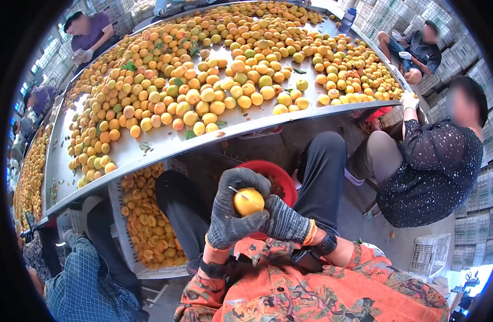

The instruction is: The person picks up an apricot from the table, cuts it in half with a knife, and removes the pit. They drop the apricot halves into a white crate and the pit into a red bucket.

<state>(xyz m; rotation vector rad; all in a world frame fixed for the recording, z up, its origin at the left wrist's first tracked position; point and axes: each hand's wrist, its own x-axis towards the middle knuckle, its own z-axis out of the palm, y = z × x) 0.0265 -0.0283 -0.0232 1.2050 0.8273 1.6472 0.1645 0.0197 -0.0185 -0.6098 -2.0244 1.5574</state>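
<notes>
My left hand (230, 206), in a dark grey knit glove, is closed around a yellow-orange apricot (249, 202). A thin pale blade or wire lies across the fruit's upper left side. From the right, my right hand (286, 219), gloved in grey with an orange cuff, presses against the fruit with its fingers folded. What the right fingers hold is mostly hidden. Both hands are above my lap, in front of a red basin (281, 177) between my knees.
A metal table (166, 142) heaped with apricots spans the front. A white crate (134, 252) of halved apricots stands left of my legs. One person sits close at right, another at lower left, others around the table. Stacked crates (471, 214) line the right.
</notes>
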